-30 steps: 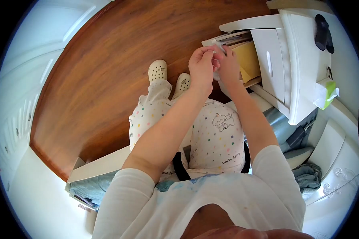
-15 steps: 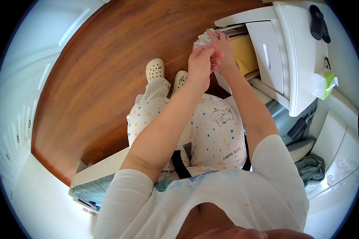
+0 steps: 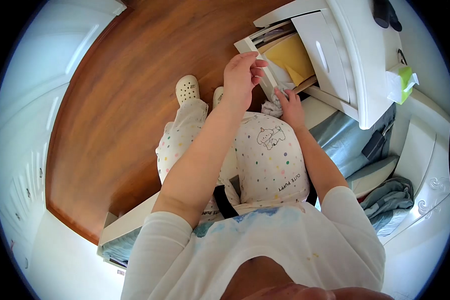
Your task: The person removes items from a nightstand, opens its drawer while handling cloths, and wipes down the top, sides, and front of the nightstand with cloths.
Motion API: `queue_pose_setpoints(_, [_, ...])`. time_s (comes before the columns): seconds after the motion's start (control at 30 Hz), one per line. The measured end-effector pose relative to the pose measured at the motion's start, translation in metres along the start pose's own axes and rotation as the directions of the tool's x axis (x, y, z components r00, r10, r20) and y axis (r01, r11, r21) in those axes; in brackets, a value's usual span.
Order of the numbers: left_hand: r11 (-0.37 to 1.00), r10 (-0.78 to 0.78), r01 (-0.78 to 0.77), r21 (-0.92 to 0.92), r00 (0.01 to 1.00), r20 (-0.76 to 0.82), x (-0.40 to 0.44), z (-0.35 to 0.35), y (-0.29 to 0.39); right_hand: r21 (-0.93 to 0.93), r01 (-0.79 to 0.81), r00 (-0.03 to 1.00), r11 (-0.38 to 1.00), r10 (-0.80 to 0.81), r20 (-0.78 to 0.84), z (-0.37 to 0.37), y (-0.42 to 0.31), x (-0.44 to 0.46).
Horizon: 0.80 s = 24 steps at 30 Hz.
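My left hand [image 3: 241,77] hovers beside the top edge of the open drawer's front [image 3: 265,72], its fingers loosely curled and a little apart, with nothing visible in it. Lower down, near the drawer's near corner, my right hand [image 3: 291,109] grips a crumpled whitish cloth or tissue [image 3: 272,107]. That crumpled piece hangs just above my knee, against the outside of the drawer. Inside the drawer lie a yellow envelope or folder [image 3: 290,57] and some other flat items.
The white cabinet [image 3: 335,55] stands at the right, with a green-and-white tissue pack [image 3: 402,82] at its side and a dark object [image 3: 383,14] above. Blue-grey bedding [image 3: 342,135] lies below it. My light clog [image 3: 187,90] rests on the wooden floor [image 3: 115,100].
My right hand has moved down along the drawer front with the crumpled piece. My left hand has loosened and come away from it. The view has shifted, and more of the drawer shows.
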State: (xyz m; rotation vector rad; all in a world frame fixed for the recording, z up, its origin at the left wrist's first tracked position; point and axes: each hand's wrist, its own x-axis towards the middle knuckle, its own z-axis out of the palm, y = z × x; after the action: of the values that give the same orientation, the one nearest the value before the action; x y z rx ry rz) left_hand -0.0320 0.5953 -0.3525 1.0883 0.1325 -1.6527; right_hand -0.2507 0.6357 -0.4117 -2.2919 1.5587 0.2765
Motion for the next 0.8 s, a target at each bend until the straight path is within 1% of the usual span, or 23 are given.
queue_pose_setpoints(0.07, [1.0, 0.005, -0.005, -0.008, 1.0, 0.003, -0.001, 0.0, 0.002, -0.006, -0.005, 1.0, 1.0, 0.005, 0.005, 0.002, 0.004, -0.008])
queue_pose_setpoints(0.13, [1.0, 0.007, -0.006, -0.017, 1.0, 0.011, 0.0, 0.001, 0.002, -0.135, -0.076, 0.992, 0.988, 0.088, 0.091, 0.002, 0.006, -0.015])
queue_pose_setpoints(0.17, [1.0, 0.008, -0.007, -0.017, 1.0, 0.021, 0.0, 0.002, 0.002, -0.14, -0.082, 0.991, 0.987, 0.095, 0.091, 0.002, 0.007, -0.02])
queue_pose_setpoints(0.23, [1.0, 0.009, -0.008, -0.021, 0.999, 0.037, 0.0, 0.002, 0.001, -0.201, -0.137, 0.974, 0.97, 0.169, 0.152, 0.0, 0.008, -0.026])
queue_pose_setpoints(0.27, [1.0, 0.009, -0.007, -0.027, 0.999, 0.046, -0.001, 0.002, 0.001, -0.208, -0.138, 0.974, 0.968, 0.171, 0.15, -0.002, 0.009, -0.028])
queue_pose_setpoints(0.33, [0.999, 0.013, -0.01, -0.038, 0.998, 0.057, -0.002, 0.002, 0.003, -0.235, -0.146, 0.936, 0.961, 0.211, 0.281, -0.007, 0.01, -0.028])
queue_pose_setpoints(0.37, [0.999, 0.013, -0.01, -0.044, 0.998, 0.057, -0.003, 0.002, 0.004, -0.238, -0.145, 0.937, 0.96, 0.211, 0.279, -0.011, 0.011, -0.03])
queue_pose_setpoints(0.43, [0.998, 0.016, -0.013, -0.054, 0.998, 0.054, -0.003, 0.002, 0.005, -0.16, -0.203, 0.917, 0.966, 0.245, 0.316, -0.024, 0.012, -0.03])
queue_pose_setpoints(0.47, [0.998, 0.023, -0.02, -0.055, 0.998, 0.057, -0.003, 0.002, 0.006, -0.164, -0.197, 0.917, 0.967, 0.241, 0.318, -0.027, 0.011, -0.028])
queue_pose_setpoints(0.5, [0.998, 0.03, -0.027, -0.057, 0.998, 0.057, -0.004, 0.002, 0.007, -0.023, -0.258, 0.95, 0.966, 0.258, 0.175, -0.029, 0.009, -0.026])
queue_pose_setpoints(0.53, [0.998, 0.031, -0.028, -0.063, 0.998, 0.048, -0.004, 0.002, 0.007, 0.125, -0.293, 0.956, 0.948, 0.291, 0.035, -0.029, 0.008, -0.025])
queue_pose_setpoints(0.57, [0.997, 0.045, -0.042, -0.067, 0.998, 0.054, -0.004, 0.002, 0.007, 0.166, -0.209, 0.965, 0.964, 0.231, -0.126, -0.026, 0.005, -0.022])
queue_pose_setpoints(0.6, [0.996, 0.059, -0.055, -0.07, 0.996, 0.063, -0.005, 0.002, 0.006, 0.162, -0.209, 0.966, 0.964, 0.229, -0.12, -0.022, 0.003, -0.015])
queue_pose_setpoints(0.67, [0.996, 0.055, -0.051, -0.067, 0.997, 0.058, -0.005, 0.002, 0.004, 0.094, 0.002, 1.0, 0.996, -0.002, -0.002, -0.011, 0.0, -0.004])
queue_pose_setpoints(0.7, [0.997, 0.057, -0.053, -0.059, 0.997, 0.058, -0.004, 0.002, 0.005, 0.144, -0.04, 0.999, 0.989, 0.038, 0.021, -0.003, -0.003, -0.006])
queue_pose_setpoints(0.73, [0.997, 0.057, -0.053, -0.055, 0.996, 0.064, -0.002, 0.002, 0.006, 0.144, -0.044, 0.999, 0.989, 0.042, 0.015, 0.002, 0.004, -0.01])
queue_pose_setpoints(0.8, [0.998, 0.045, -0.044, -0.053, 0.999, 0.027, -0.003, 0.002, 0.007, 0.192, -0.172, 0.977, 0.966, 0.143, 0.156, -0.002, 0.01, -0.018])
